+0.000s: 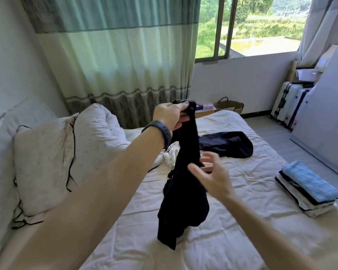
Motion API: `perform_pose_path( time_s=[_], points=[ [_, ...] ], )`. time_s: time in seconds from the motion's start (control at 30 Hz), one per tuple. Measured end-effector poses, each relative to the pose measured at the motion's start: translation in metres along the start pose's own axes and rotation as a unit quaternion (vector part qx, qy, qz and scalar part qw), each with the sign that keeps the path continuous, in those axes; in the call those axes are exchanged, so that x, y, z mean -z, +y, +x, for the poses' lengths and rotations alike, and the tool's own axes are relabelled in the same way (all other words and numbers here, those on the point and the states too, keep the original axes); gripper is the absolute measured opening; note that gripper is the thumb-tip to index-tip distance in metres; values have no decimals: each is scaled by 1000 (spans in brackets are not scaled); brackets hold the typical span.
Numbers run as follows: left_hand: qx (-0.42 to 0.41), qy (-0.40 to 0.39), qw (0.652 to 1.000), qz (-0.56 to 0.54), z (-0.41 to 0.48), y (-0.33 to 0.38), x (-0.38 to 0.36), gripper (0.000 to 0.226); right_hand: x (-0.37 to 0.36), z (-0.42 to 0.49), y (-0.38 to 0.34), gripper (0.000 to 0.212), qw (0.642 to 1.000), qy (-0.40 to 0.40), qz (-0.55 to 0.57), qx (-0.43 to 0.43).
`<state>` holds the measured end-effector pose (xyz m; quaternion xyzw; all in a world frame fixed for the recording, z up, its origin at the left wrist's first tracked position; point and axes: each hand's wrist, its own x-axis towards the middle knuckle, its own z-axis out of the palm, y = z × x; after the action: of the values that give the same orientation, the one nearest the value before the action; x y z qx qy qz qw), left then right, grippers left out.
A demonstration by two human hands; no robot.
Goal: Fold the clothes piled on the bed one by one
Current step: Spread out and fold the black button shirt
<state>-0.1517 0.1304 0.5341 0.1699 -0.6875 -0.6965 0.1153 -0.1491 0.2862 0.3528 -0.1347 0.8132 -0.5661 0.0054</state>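
Note:
My left hand [172, 115] grips the top of a black garment [181, 193] and holds it up over the bed [242, 240]; its lower end bunches on the sheet. My right hand [211, 176], blurred, is spread beside the hanging cloth at mid-height with fingers relaxed, holding nothing. Another dark garment [226, 144] lies crumpled farther back on the bed. A white piece [171, 155] shows behind the held garment. A stack of folded clothes [308, 190], light blue on top, sits at the bed's right edge.
A pillow [45, 164] with a black cord over it and a bunched quilt [100, 125] lie at the left. Suitcases [289, 106] and a woven basket [230, 106] stand on the floor by the window wall. A green curtain [115, 55] hangs behind the bed.

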Motion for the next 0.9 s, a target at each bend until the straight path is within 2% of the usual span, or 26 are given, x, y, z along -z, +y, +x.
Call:
perform_pose_path(
  time_s=[0.1,0.17,0.23,0.3,0.37,0.43,0.5,0.53,0.6,0.67,0.73,0.77,0.8,0.87,0.9],
  points=[
    [-7,-16,1000,-16,-9,21,-21,10,-37,-15,14,100,983,-33,-163,-81],
    [-16,-9,999,-28,-11,37,-23,19,-48,-10,18,106,963,-34,-215,-160],
    [-33,-5,999,-35,-11,52,-18,18,-48,4,20,92,959,-8,-219,-178],
    [-68,11,997,-35,-9,61,-6,9,-42,21,17,59,967,19,-200,-156],
    [-112,64,991,-26,-1,66,17,13,-33,34,14,38,976,18,-179,-120],
    [-152,138,977,52,16,60,47,12,-23,41,15,25,987,-10,-142,-77],
    [-113,169,956,213,23,30,78,46,-16,37,20,22,991,-48,-118,-45],
    [-85,162,941,285,21,4,89,60,-13,32,24,21,991,-70,-108,-40],
    [-97,108,909,390,3,-63,98,69,-13,18,33,23,990,-110,-72,-50],
    [-129,-17,874,468,-32,-138,88,78,-17,5,41,41,985,-152,-39,-65],
    [-109,-134,841,513,-63,-196,68,92,-24,-4,47,33,978,-192,-30,-81],
    [-89,-155,844,506,-73,-218,58,92,-26,-8,48,26,972,-215,-36,-89],
    [-64,-154,860,481,-79,-235,48,86,-28,-12,48,26,967,-233,-39,-93],
    [-24,-112,899,423,-82,-254,33,63,-29,-19,50,35,964,-243,-43,-95],
    [-19,-93,908,409,-81,-259,28,51,-29,-22,53,33,966,-239,-37,-91]
  ],
)
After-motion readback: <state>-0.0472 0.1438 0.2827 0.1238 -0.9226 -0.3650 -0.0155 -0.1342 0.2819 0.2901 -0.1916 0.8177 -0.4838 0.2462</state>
